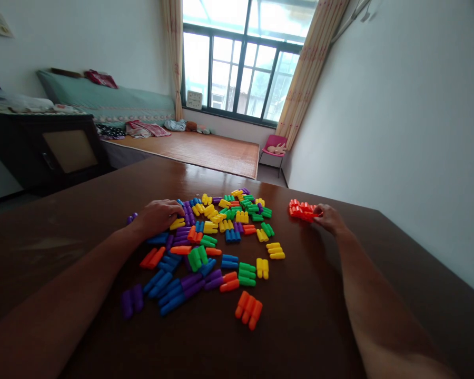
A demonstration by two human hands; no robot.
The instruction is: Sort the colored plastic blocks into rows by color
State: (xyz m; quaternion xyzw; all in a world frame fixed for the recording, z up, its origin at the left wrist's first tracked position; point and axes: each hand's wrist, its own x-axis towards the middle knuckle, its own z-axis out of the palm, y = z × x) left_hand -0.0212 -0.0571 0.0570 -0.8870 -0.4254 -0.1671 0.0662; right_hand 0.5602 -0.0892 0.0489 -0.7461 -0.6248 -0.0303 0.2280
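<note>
Many plastic toy blocks shaped like joined pegs, in purple, blue, yellow, green and orange, lie in a loose pile (211, 212) on the brown table. At the left side of the pile is my left hand (160, 215), its fingers curled down among the blocks. A yellow block (177, 223) lies just under those fingers; what they grip is hidden. Off to the right, apart from the pile, sits a small group of orange blocks (300, 209). My right hand (328, 217) pinches an orange block (315, 215) at the right end of that group.
Nearer to me lie a separate orange block (248, 309) and a purple block (131, 301). The glossy table (300, 326) spreads under both arms. Behind it are a bed with a mat (213, 150), a pink chair (275, 142) and a dark cabinet (63, 150).
</note>
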